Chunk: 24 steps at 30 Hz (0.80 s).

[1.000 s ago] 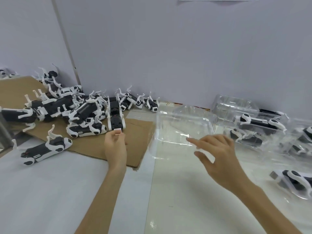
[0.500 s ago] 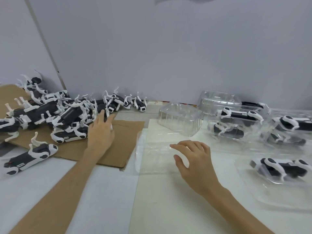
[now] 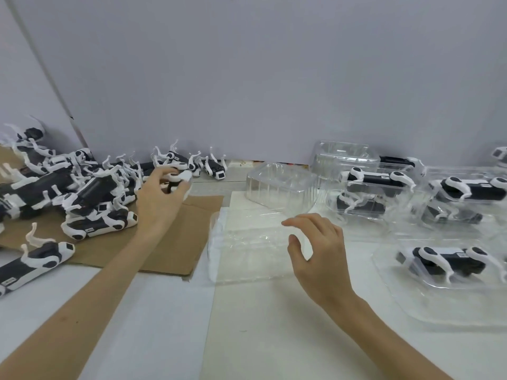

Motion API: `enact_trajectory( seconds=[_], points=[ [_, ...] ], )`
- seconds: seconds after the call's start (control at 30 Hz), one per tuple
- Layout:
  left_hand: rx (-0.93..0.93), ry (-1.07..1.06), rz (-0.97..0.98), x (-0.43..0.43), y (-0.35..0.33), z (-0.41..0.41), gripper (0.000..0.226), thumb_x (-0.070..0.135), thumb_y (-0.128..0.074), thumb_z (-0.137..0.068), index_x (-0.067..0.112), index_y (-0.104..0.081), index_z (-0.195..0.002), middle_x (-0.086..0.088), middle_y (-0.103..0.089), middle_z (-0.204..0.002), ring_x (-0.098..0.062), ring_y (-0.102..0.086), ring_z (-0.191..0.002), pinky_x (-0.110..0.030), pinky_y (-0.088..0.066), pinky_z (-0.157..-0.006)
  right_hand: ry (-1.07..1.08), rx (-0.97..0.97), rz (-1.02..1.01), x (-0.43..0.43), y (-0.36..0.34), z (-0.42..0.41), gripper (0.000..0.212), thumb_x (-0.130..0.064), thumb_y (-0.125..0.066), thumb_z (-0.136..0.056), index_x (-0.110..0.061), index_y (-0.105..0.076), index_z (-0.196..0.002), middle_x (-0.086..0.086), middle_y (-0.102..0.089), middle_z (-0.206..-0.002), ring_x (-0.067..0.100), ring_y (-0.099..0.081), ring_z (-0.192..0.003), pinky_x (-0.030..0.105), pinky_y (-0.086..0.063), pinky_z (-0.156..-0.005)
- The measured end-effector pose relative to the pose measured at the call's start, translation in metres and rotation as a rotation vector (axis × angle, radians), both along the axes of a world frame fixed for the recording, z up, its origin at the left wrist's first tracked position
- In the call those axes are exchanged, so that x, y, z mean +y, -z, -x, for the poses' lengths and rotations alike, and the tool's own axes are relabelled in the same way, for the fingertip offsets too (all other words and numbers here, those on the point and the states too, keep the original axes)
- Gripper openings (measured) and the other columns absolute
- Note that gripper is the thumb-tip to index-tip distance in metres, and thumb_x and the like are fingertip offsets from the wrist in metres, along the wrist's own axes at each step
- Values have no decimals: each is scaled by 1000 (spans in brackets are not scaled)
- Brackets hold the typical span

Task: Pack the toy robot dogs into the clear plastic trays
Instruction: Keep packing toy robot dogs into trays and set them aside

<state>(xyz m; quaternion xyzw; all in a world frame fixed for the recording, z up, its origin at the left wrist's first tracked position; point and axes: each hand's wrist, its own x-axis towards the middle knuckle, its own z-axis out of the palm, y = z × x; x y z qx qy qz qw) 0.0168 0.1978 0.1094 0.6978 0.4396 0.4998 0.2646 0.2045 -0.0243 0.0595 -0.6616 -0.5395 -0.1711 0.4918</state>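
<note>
**Fetching the next dog for the empty tray**

Head view: the left hand (image 3: 162, 200) is out ahead at the pile of toy dogs (image 3: 82, 193), fingers curled round a black-and-white plastic toy robot dog (image 3: 179, 177). The right hand (image 3: 319, 253) hovers with loosely curved fingers, gripping nothing, over the empty clear plastic tray (image 3: 241, 250) between the hands; I cannot tell whether it touches. The step looks like fetching. Next, the dog likely needs lifting clear of tangled legs, then carrying rightward into that tray.

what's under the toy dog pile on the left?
A brown cardboard sheet lying on the white table. The pile of toy dogs covers its left and far parts, so anything else beneath is hidden. The left hand grips one toy dog at its edge.
</note>
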Motion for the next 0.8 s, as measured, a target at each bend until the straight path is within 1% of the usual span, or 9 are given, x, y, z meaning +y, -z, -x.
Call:
enact_trajectory(
  seconds=[0.1,0.2,0.27,0.37,0.5,0.6,0.67,0.73,0.8],
  points=[
    [-291,338,393,-37,-39,-14,11,22,-64,-95,24,-67,-105,-8,-66,-111,-21,-70,-84,-33,-61,-68,0,28,-53,0,-3,0,41,-15,-60,-86,-22,-58,-126,-9,-56,-122,6,-53,-114,31,-40,-99],
    [-347,782,795,-74,-61,-23,41,34,-64,-89,12,-65,-125,-19,-69,-121,-28,-71,-92,-34,-62,-72,38,-69,-97,-1,-8,-3,60,-19,-67,-85,-15,-46,-141,2,-45,-144,18,-42,-135,32,-31,-111],
    [-274,960,909,-96,-63,-30,48,39,-61,-88,11,-62,-128,-21,-66,-125,-32,-70,-98,-35,-60,-73,49,-192,-124,-2,-16,-9,65,-22,-70,-85,-16,-41,-143,7,-42,-149,24,-38,-140,34,-27,-113],
    [-225,1045,1010,-116,-57,-41,51,44,-55,-94,13,-59,-134,-23,-58,-136,-35,-65,-105,-37,-59,-79,14,-307,-197,-5,-23,-21,52,-18,-68,-88,-20,-48,-136,8,-54,-137,24,-50,-130,38,-34,-108],
    [-482,1129,1134,-112,-55,-34,53,44,-49,-98,14,-52,-141,-22,-59,-134,-38,-59,-120,-42,-56,-95,-36,-199,-206,-6,-24,-33,44,-17,-65,-92,-9,-56,-134,7,-60,-129,23,-56,-117,43,-46,-99],
    [-478,963,840,-102,-50,-24,37,34,-50,-100,17,-60,-131,-16,-68,-125,-29,-68,-112,-35,-59,-85,-25,-39,-224,-7,-24,-37,44,-13,-65,-91,-10,-53,-134,-7,-56,-127,16,-56,-114,35,-49,-95],
    [-279,694,398,-96,-38,-19,23,23,-53,-101,19,-66,-120,-2,-74,-114,-16,-71,-102,-24,-57,-79,-12,47,-245,-7,-26,-39,44,-13,-65,-91,-13,-52,-133,-14,-55,-124,10,-57,-109,25,-47,-91],
    [-55,411,80,-90,-18,-17,23,19,-61,-98,25,-65,-120,13,-71,-114,-5,-65,-105,-17,-50,-85,-6,63,-253,-7,-27,-39,44,-8,-65,-91,-12,-54,-133,-12,-55,-123,1,-54,-111,16,-43,-93],
    [40,338,108,-83,9,-17,42,15,-66,-94,25,-56,-133,16,-58,-131,-3,-53,-118,-21,-40,-95,-7,38,-256,-7,-28,-37,45,-2,-65,-90,-9,-56,-134,-4,-53,-125,-11,-44,-118,7,-35,-97]
  ],
)
